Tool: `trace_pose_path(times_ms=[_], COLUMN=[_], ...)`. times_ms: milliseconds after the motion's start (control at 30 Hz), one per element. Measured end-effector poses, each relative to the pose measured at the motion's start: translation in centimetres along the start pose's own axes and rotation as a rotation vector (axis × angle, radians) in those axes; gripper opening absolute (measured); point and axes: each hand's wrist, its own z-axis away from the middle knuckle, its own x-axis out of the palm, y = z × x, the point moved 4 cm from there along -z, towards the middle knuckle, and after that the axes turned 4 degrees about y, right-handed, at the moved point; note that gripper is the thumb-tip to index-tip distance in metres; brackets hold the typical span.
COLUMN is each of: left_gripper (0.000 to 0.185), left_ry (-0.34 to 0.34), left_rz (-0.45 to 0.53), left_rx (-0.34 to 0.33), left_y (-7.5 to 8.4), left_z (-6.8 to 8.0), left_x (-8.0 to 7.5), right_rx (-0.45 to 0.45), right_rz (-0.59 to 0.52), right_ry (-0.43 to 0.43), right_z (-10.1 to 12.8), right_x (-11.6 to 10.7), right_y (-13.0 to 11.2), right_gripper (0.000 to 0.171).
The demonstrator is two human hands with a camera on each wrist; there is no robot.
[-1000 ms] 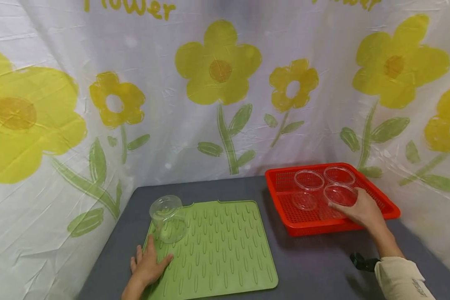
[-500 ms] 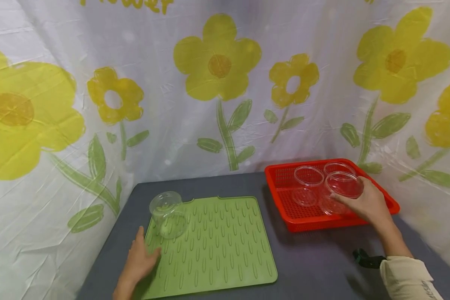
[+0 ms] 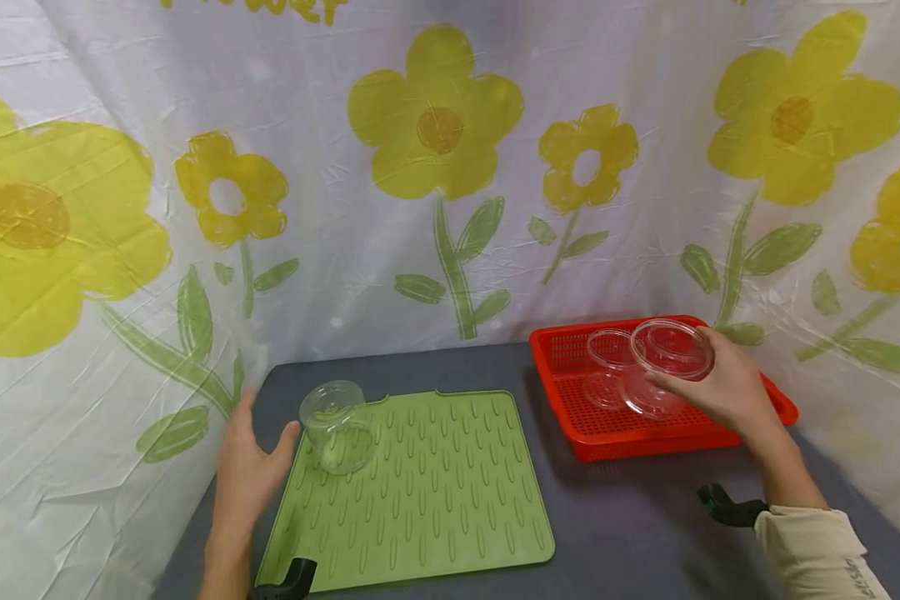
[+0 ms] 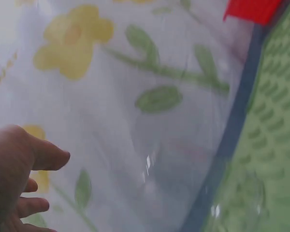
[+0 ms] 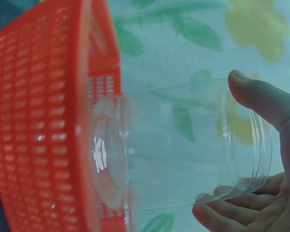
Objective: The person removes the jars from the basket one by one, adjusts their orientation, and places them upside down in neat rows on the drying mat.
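Observation:
My right hand [image 3: 731, 387] grips a clear plastic jar [image 5: 179, 150] near its rim, thumb on one side and fingers on the other. The jar is upright, raised over the red basket [image 3: 592, 450], with its lower end still overlapping the basket in the head view. Beside it in the basket stands another clear jar [image 3: 606, 371]; a further one is seen through the held jar. At the left, my left hand [image 3: 247, 471] is empty, its fingers spread, close to a clear jar [image 3: 337, 433] standing on the green mat [image 3: 435, 500].
A grey table [image 3: 465, 367] lies under the mat and basket, with the basket to the right of the mat. A white curtain [image 3: 315, 292] printed with yellow flowers hangs behind and along both sides. A dark strap piece [image 3: 727, 507] sticks out by the right wrist.
The right hand has lifted its jar up out of the basket and slightly left. My left hand has drawn away from the mat's jar, up and to the left.

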Motion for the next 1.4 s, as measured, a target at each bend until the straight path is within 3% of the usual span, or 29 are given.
trace_pose_path(times_ms=[133, 333, 500, 767, 1133, 1233, 1400], left_gripper=[0.079, 0.08, 0.084, 0.09, 0.11, 0.113, 0.113], left_ry=[0.005, -0.073, -0.163, -0.309, -0.471, -0.486, -0.457], left_rz=[0.053, 0.111, 0.134, 0.209, 0.306, 0.323, 0.409], left_rx=[0.141, 0.313, 0.39, 0.391, 0.28, 0.268, 0.273], left_y=[2.8, 6.0, 8.4, 11.4, 14.9, 15.3, 15.4], left_z=[0.0, 0.8, 1.8, 2.6, 2.8, 3.1, 3.5], left_x=[1.4, 4.5, 7.2, 11.3, 15.8, 16.4, 16.7], right_rx=[-0.005, -0.037, -0.091, -0.167, -0.287, -0.307, -0.328], right_rz=[-0.003, -0.057, -0.078, -0.102, -0.191, -0.196, -0.206], right_ry=[-0.008, -0.013, -0.037, -0.13, -0.245, -0.261, -0.266], right_z=[0.1, 0.2, 0.3, 0.6, 1.0, 1.3, 1.8], right_x=[0.1, 0.4, 1.2, 2.5, 6.3, 7.2, 7.9], right_y=[-1.3, -3.3, -5.3, -9.4, -13.0, -13.7, -14.6], right_gripper=[0.102, 0.104, 0.103, 0.101, 0.097, 0.099, 0.1])
